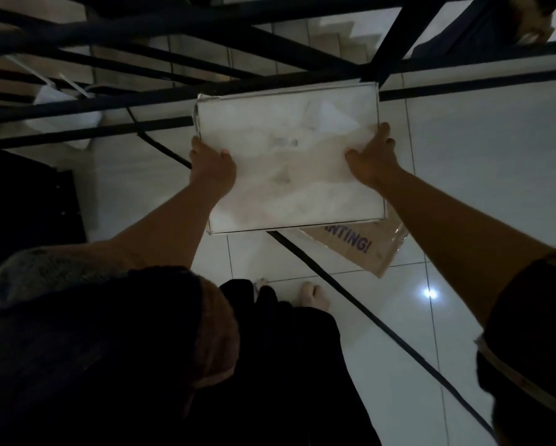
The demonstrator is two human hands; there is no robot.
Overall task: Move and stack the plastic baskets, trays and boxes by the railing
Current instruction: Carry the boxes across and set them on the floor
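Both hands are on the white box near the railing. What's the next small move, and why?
Probably lower the white rectangular plastic box straight down beside the black metal railing. The left hand and right hand hold it level above the tiled floor.

box [289, 162] contents blurred, brown package [360, 249] lettering half hidden

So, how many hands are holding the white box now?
2: the left hand grips the white box at its left edge, the right hand at its right edge.
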